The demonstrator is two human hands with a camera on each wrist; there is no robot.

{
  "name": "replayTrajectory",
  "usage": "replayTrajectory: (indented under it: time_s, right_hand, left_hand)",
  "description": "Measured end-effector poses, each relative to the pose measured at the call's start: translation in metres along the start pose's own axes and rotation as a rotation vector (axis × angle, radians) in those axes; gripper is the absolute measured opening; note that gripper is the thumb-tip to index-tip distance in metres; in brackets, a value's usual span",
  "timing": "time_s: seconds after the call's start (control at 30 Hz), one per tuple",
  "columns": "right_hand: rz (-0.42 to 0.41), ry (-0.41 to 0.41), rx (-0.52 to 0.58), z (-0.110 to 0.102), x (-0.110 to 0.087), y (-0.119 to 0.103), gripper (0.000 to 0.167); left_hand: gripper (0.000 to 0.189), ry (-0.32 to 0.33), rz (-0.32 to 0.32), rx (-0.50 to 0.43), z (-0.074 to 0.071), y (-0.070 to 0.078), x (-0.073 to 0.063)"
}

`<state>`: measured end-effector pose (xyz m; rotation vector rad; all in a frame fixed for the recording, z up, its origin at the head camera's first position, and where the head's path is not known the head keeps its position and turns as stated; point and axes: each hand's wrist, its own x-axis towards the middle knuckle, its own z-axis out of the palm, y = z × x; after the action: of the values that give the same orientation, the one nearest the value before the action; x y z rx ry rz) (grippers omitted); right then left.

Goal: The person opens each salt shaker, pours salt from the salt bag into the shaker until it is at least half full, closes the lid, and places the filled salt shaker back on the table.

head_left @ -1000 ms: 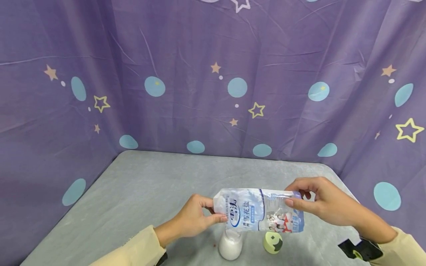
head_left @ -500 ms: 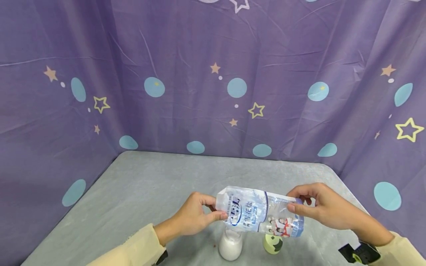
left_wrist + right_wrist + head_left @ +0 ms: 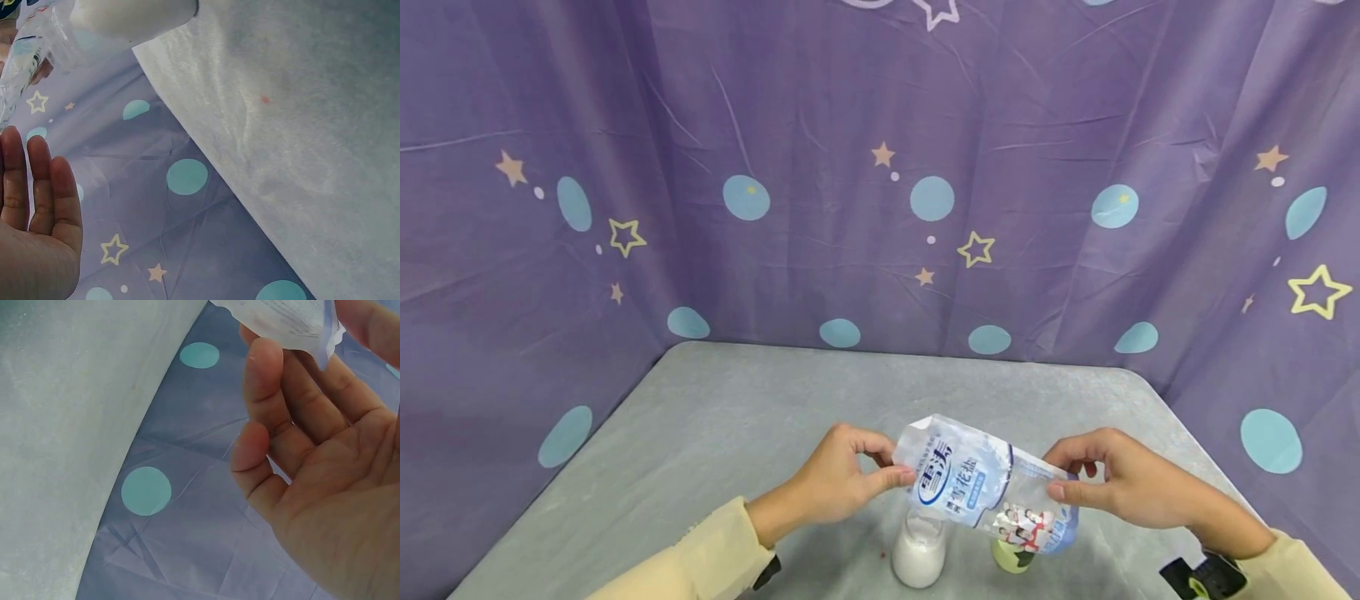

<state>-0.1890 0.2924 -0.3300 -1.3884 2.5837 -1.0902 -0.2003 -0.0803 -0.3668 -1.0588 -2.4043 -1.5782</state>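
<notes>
A blue and white plastic salt bag (image 3: 958, 479) with a clear window is held tilted, its left end higher than its right. My left hand (image 3: 838, 479) pinches that left end between thumb and fingers. At the lower right end, my right hand (image 3: 1123, 479) grips the edge; in the right wrist view the bag's corner (image 3: 284, 322) sits between thumb and fingers. Beneath the bag stands a clear jar (image 3: 919, 557) of white grains, its top partly covered. The left wrist view catches the jar (image 3: 131, 15) at its upper edge.
A light green lid (image 3: 1011, 557) with a dark pattern lies right of the jar, partly hidden by the bag. A small red speck (image 3: 883, 555) marks the grey table (image 3: 760, 417). Purple curtain (image 3: 820, 275) hangs around the far and side edges.
The bag has tipped from nearly level, its left end rising and its right end dropping. My right hand has moved down slightly with it. Jar and lid stay in place.
</notes>
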Motion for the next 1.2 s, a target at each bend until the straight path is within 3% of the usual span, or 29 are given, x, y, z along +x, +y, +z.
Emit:
replayTrajectory:
  time_s: [0.47, 0.77, 0.9, 1.2]
  right_hand:
    - [-0.023, -0.039, -0.028, 0.012, 0.003, 0.002, 0.018]
    - [-0.025, -0.054, -0.039, 0.018, 0.006, 0.005, 0.014]
    - [-0.027, -0.048, -0.066, 0.021, 0.008, 0.005, 0.012]
    - [-0.028, -0.04, -0.095, 0.025, 0.014, 0.001, 0.018]
  left_hand:
    - [0.013, 0.052, -0.007, -0.029, -0.004, 0.014, 0.005]
    - [0.008, 0.065, 0.037, -0.007, -0.005, 0.02, 0.011]
    - [0.007, 0.075, 0.088, 0.015, -0.006, 0.022, 0.014]
    - [0.007, 0.091, 0.154, 0.02, -0.006, 0.029, 0.019]
